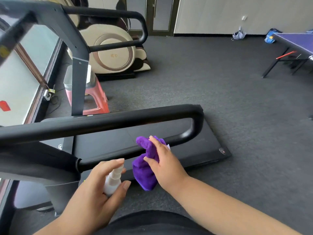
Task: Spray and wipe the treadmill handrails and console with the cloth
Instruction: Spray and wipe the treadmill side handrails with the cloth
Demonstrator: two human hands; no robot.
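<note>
Purple cloth [145, 173], black handrail [101, 123]

Crumpled purple cloth [147, 165] against black handrail [108, 123]; white spray bottle [113, 179] upright.

Left hand [94, 189] grips a white spray bottle [113, 180]; right hand [165, 164] holds a purple cloth [144, 173] against the treadmill's black handrail [101, 122].

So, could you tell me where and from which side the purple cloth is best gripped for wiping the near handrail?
Grip the purple cloth at its bunched upper half, coming from the right side, as the right hand does now. It is draped over the lower bar of the near handrail with its loose end hanging below, so fingers curled over the top fold probably give the firmest hold. The left hand holds the spray bottle.
</note>
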